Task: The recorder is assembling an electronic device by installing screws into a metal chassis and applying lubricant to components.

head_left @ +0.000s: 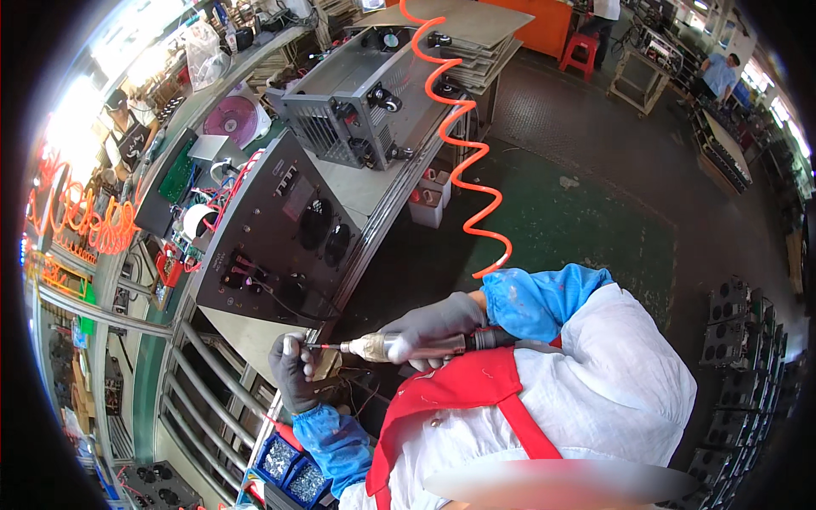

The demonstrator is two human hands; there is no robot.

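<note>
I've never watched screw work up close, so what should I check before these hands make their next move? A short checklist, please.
1. Hands gloved: ok; left hand and right hand both in grey.
2. Power screwdriver gripped: ok; the right hand wraps around it.
3. Fingers clear of the bit: not ok; the left hand is right at its tip.
4. Screw seated on the bit: cannot tell; the tip is too small and partly covered.
5. Orange coiled hose joined to the screwdriver: cannot tell; its lower end disappears at the right sleeve.
6. Dark panel steady: cannot tell; neither hand holds it.
</note>
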